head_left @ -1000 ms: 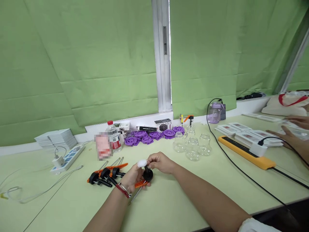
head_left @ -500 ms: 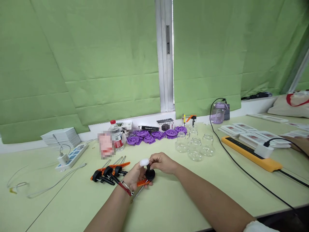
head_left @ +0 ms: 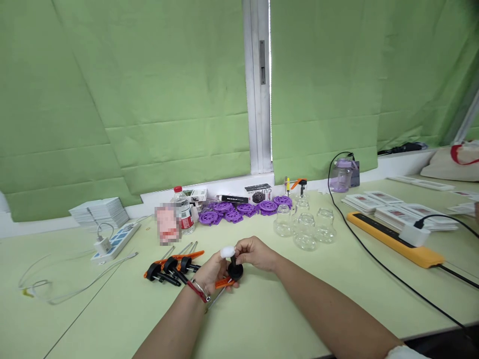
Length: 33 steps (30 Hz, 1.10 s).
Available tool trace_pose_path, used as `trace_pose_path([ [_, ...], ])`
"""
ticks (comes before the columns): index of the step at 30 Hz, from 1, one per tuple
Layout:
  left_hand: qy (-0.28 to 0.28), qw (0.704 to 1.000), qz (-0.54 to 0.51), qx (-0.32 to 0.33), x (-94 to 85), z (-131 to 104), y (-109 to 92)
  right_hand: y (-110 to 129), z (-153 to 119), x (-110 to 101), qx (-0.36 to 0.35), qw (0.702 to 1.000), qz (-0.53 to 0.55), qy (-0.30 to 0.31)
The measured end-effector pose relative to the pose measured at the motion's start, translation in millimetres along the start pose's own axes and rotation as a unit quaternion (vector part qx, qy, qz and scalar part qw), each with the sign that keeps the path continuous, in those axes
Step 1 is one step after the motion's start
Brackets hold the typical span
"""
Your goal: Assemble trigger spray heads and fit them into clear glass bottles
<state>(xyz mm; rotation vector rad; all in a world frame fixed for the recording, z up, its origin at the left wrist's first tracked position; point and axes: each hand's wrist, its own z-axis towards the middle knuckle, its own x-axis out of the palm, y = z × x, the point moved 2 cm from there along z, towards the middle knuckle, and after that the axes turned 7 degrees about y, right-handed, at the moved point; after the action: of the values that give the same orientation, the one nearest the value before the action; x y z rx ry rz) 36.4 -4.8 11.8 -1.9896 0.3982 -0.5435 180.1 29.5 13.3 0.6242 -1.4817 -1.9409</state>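
My left hand is closed around a part with a black round cap, an orange lever and a thin metal rod pointing down toward me. A white wrapping covers the tip of my left thumb. From the right, my right hand pinches the black stem standing up from the cap; its fingertips are partly hidden. Beside my left wrist lie several similar black-and-orange parts with metal rods.
Several clear glass jars stand beyond my right hand. Purple plastic pieces, a water bottle and a small box line the back. A yellow power strip and black cable lie right, a white power strip left.
The whole view has shifted slightly, so things sit a little further right. Both hands keep the same hold on the part. At the right edge, another person's hand has mostly left the view.
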Motion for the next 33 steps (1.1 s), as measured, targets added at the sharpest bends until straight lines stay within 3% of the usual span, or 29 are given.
trace_pose_path([
  [33,0.024,1.000,-0.013,0.008,0.6,-0.3,-3.6,-0.4,-1.1,1.9,-0.013,0.998,-0.056,0.003],
])
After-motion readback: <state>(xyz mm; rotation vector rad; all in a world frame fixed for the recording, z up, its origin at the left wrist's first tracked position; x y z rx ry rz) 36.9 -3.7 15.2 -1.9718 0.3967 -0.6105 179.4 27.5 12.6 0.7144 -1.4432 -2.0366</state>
